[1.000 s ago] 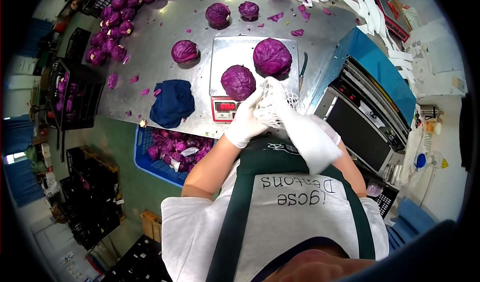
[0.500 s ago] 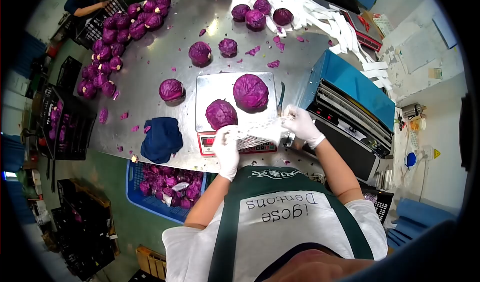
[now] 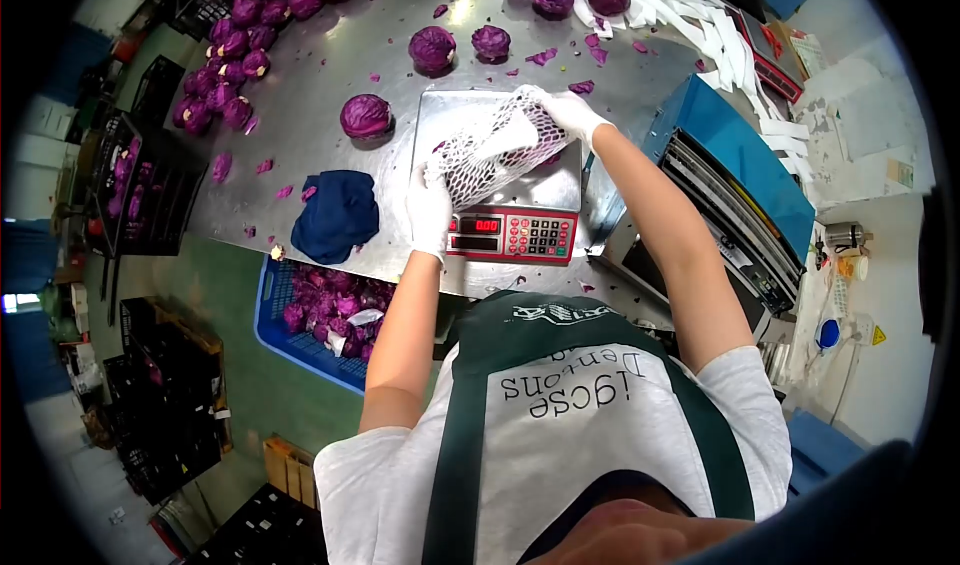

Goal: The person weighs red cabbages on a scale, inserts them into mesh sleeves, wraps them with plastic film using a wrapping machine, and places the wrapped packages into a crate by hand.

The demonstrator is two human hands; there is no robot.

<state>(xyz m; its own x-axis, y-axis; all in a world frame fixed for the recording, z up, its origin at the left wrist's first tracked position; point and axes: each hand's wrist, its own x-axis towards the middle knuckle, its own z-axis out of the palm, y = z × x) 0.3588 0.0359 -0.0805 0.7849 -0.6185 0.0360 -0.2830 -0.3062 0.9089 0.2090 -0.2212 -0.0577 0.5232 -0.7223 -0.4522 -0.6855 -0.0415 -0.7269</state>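
Note:
A white foam net sleeve [image 3: 490, 155] is stretched at a slant between my gloved hands, above the scale's metal plate [image 3: 432, 115]. My left hand [image 3: 430, 210] is closed on its lower left end. At the upper right end my right hand [image 3: 572, 115] grips it, fingers partly hidden by the netting. Purple shows through and beside the mesh, so the two red cabbages on the plate are mostly covered. The red scale panel [image 3: 515, 235] below reads 0.00. Left of the scale sit a red cabbage [image 3: 366, 117] and a dark blue cloth [image 3: 336, 217].
More red cabbages [image 3: 432, 51] stand farther back, with a heap [image 3: 240, 40] at the back left. White net sleeves [image 3: 690, 25] are piled at the back right. A blue machine [image 3: 740, 155] borders my right side. Below the table edge is a blue crate [image 3: 275, 330] of leaves.
Both hands have moved up and forward from the scale's front edge, carrying the net sleeve over the cabbages. The sleeve is now spread wider, and the scale panel is uncovered. My view has shifted.

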